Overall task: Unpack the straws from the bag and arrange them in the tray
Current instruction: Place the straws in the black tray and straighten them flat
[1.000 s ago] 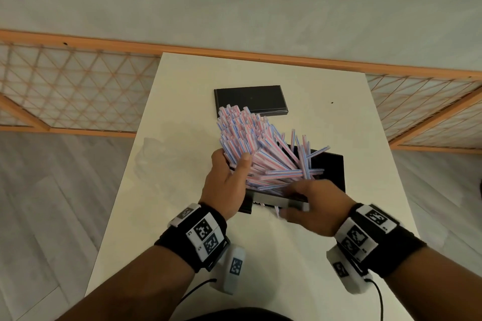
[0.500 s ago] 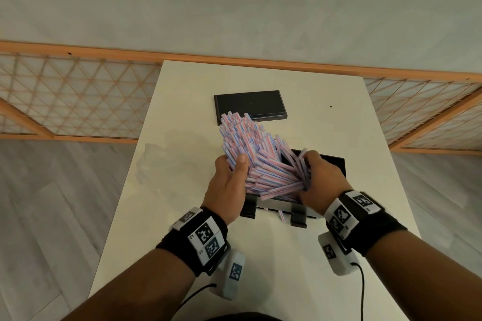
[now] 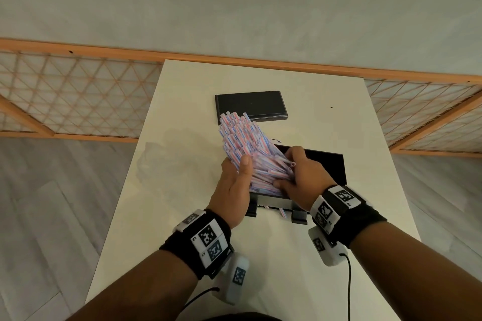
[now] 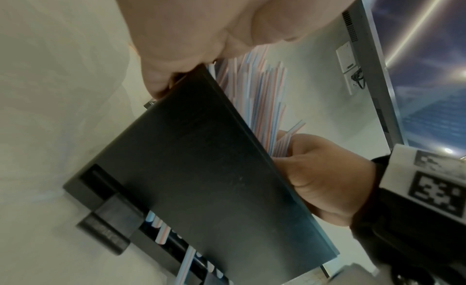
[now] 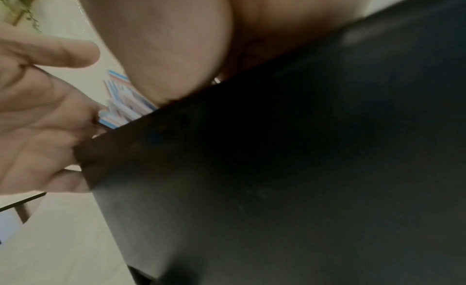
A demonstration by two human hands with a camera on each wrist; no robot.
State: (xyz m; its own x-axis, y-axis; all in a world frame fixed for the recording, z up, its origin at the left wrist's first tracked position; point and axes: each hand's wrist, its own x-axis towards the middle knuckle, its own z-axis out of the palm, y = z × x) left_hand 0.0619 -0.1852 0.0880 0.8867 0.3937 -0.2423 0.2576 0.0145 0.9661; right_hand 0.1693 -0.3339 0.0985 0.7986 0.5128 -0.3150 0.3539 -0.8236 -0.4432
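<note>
A thick bundle of pink, blue and white striped straws point(image 3: 242, 143) stands slanted in the near left end of the black tray point(image 3: 336, 161), leaning away and to the left. My left hand point(image 3: 234, 182) grips the bundle from the left with its thumb lying across it. My right hand point(image 3: 300, 177) curls over the straws from the right. The left wrist view shows the tray's dark wall point(image 4: 201, 169), the straws point(image 4: 262, 102) behind it and the right hand point(image 4: 322, 169). In the right wrist view the tray point(image 5: 302, 169) fills the frame, with straws point(image 5: 121, 110) against the left hand point(image 5: 37, 110).
A flat black lid point(image 3: 250, 107) lies further back on the white table point(image 3: 182, 216). A faint clear sheet point(image 3: 167, 156), perhaps the bag, lies left of the tray. A loose straw point(image 3: 283, 214) pokes out at the tray's front. An orange lattice rail point(image 3: 78, 96) runs behind the table.
My right hand left the tray's front edge and came up to the right side of the bundle. The splayed straws are now gathered tighter between both hands.
</note>
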